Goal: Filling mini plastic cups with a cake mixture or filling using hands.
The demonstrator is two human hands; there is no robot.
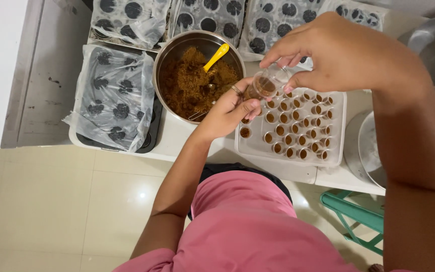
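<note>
Both hands pinch one small clear cup (264,86) of brown crumbs: left hand (230,108) below, right hand (338,53) hiding its rim. Steel bowl (169,55) holds crumbs, yellow spoon (216,56); the white tray (339,151) carries filled cups.

Shiny metal bowl (169,55), clear plastic cup (267,84), glossy plastic spoon (216,56), translucent plastic tray (339,126), coarse crumbs (187,88).

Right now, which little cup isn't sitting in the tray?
The clear cup with brown filling, held up between both hands. All the others stand in the white tray.
</note>
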